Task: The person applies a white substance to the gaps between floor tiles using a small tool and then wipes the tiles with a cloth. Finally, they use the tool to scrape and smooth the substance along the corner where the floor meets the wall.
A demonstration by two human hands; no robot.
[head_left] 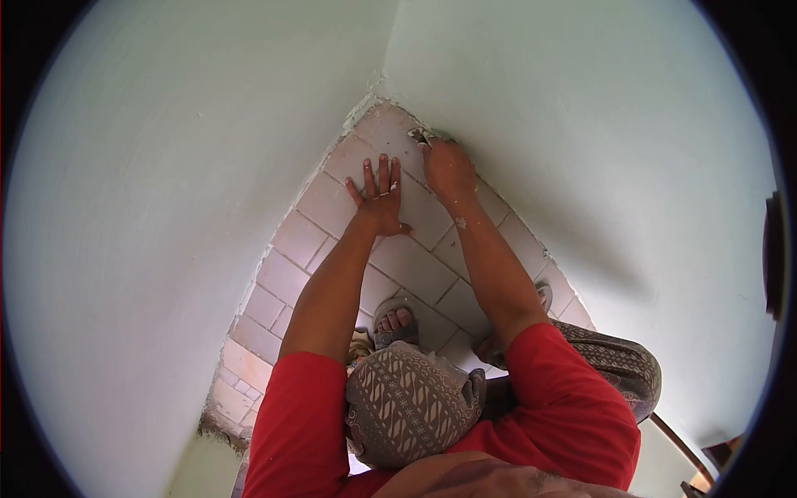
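Observation:
My left hand (383,205) lies flat on the pale tiled floor (413,266), fingers spread and holding nothing. White smears mark its fingers. Farther forward and to the right, my right hand (450,170) is closed on what looks like a putty knife (421,135). Only its whitish, smeared metal end shows, low against the foot of the right wall; the handle is hidden in my fist. White specks dot my right wrist.
The left wall (166,199) and right wall (581,149), both pale green, meet in a corner ahead. Rough plaster (359,109) edges the floor there. My sandalled foot (394,322) and patterned cloth-covered knees are close below. A dark object (774,253) is at far right.

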